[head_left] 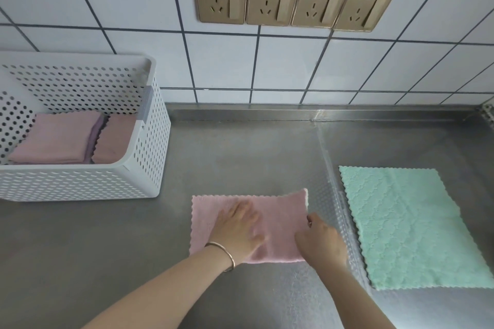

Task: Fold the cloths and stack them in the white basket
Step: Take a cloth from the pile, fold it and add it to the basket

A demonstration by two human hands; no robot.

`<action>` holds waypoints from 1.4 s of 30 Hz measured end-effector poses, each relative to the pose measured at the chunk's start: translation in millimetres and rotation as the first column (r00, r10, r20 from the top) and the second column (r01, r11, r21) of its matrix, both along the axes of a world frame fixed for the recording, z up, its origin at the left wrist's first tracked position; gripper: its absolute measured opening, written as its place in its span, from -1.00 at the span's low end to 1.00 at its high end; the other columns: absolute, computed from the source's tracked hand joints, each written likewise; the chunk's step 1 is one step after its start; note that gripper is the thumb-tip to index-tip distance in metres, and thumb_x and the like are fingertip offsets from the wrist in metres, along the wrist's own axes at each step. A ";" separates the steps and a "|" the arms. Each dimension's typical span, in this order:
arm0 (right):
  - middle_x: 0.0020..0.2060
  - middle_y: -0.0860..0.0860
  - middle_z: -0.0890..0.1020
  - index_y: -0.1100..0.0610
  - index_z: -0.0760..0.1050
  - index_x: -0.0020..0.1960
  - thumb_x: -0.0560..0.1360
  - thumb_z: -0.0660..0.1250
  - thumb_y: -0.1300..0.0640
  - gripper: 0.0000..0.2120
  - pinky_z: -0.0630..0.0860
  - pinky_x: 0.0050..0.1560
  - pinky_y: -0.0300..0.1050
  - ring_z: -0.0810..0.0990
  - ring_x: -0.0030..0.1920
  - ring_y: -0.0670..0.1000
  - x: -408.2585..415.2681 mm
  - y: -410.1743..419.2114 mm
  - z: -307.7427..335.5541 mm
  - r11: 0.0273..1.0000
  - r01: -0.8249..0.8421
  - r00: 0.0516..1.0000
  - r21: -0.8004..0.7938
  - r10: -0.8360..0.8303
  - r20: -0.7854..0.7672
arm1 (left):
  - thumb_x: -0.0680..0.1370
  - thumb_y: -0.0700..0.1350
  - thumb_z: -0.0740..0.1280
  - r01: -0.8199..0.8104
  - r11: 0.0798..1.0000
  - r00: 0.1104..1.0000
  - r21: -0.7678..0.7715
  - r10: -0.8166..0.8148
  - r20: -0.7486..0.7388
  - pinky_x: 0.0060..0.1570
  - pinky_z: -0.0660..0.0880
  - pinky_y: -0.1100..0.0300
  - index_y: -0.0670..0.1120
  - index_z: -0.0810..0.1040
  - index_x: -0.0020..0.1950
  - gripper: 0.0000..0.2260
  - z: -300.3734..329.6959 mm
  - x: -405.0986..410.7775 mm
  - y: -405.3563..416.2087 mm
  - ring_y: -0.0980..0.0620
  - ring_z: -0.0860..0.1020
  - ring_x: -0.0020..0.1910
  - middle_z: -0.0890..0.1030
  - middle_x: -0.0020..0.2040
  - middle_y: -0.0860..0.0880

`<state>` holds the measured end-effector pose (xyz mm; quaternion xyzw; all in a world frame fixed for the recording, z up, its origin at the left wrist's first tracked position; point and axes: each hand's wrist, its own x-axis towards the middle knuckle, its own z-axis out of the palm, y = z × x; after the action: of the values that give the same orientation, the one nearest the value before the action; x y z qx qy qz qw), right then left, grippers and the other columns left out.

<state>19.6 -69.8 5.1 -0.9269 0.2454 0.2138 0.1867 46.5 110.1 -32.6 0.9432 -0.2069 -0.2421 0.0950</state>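
Pink cloth (278, 218) on desk (240, 157), long axis left-right. Left hand (238, 227) flat, pressing centre; right hand (319, 238) pinches right edge. Basket (149, 125) far-left.

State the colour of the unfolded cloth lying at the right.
Mint green cloth, shown in the head view.

A pink cloth (278, 224) is lying partly folded on the desk (133, 235). A green cloth (411, 224) is lying flat beside it. Folded pink cloths (58, 136) are sitting in the white perforated basket (80, 184).

arms: bare, no sleeves | left wrist: thin metal bangle (223, 255)
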 end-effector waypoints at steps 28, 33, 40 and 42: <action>-0.18 -0.03 0.54 0.03 0.47 -0.02 0.18 0.14 0.19 -0.61 0.29 -0.19 -0.22 0.43 -0.19 0.01 -30.3 100.5 -32.0 0.741 -0.594 0.490 -0.314 0.643 0.588 | 0.40 -0.06 0.43 -0.942 -0.020 0.181 -0.336 0.811 -0.557 -0.11 0.44 0.19 -0.07 0.55 -0.33 -0.85 22.5 10.0 33.3 -0.02 0.47 -0.29 0.65 -0.24 -0.16; 0.22 0.04 0.56 0.07 0.35 0.24 -0.01 0.47 0.12 -0.19 0.55 0.12 -0.02 0.36 0.24 0.06 -34.1 84.5 -48.2 0.722 -0.635 0.581 -0.274 0.680 0.447 | 0.45 -0.11 0.39 -0.889 0.191 0.333 -0.415 0.893 -0.303 -0.14 0.32 0.30 -0.08 0.61 -0.17 -0.94 26.3 12.1 54.3 -0.03 0.56 -0.11 0.63 -0.17 -0.02; 0.38 0.04 0.38 0.04 0.32 0.35 0.08 0.45 0.13 -0.16 0.47 0.22 0.08 0.29 0.35 0.06 -32.4 80.3 -64.0 0.677 -0.702 0.595 -0.222 0.728 0.340 | 0.47 -0.19 0.37 -0.903 0.219 0.352 -0.368 0.870 -0.345 -0.06 0.37 0.23 -0.15 0.58 -0.01 -0.88 2.3 17.6 75.1 -0.07 0.57 -0.05 0.65 -0.01 -0.14; 0.39 0.03 0.36 0.03 0.33 0.35 0.19 0.30 0.13 -0.30 0.40 0.31 0.07 0.27 0.37 0.06 -32.6 80.2 -66.5 0.672 -0.701 0.582 -0.239 0.733 0.352 | 0.48 -0.21 0.36 -0.899 0.173 0.341 -0.402 0.852 -0.397 -0.02 0.39 0.22 -0.11 0.53 -0.01 -0.89 -2.2 17.2 78.7 -0.04 0.55 -0.06 0.63 0.02 -0.11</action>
<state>-13.0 10.3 -61.4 -0.9755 -0.1881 0.0571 0.0984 63.7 188.8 -34.8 0.8021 0.3149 -0.1083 0.4958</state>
